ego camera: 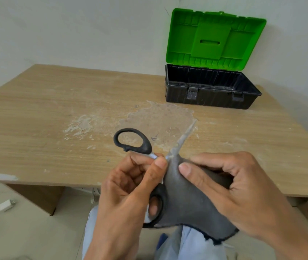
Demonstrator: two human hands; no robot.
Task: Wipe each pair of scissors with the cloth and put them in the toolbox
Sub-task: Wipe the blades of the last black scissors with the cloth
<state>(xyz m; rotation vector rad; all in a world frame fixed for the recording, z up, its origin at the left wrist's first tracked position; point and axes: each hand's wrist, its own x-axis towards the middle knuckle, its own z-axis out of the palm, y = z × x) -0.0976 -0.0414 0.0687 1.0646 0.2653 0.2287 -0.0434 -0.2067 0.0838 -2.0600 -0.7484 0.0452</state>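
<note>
Just past the near edge of the wooden table (pixel 37 119), the left hand (pixel 130 188) is gripping the black-handled scissors (pixel 145 147), thumb and forefinger pinching near the pivot and one finger showing through the lower loop. The scissors are standing open, one blade (pixel 185 136) pointing far-right over a worn patch (pixel 158 119). The right hand (pixel 230 186) is pinching the grey cloth (pixel 187 203), thumb pressing it just beside the pivot. The black toolbox (pixel 211 98) is sitting at the far right, well apart, its green lid (pixel 213 38) standing upright against the wall. Bare tabletop is lying between. A white charger (pixel 6 205) is lying on the floor, left.
</note>
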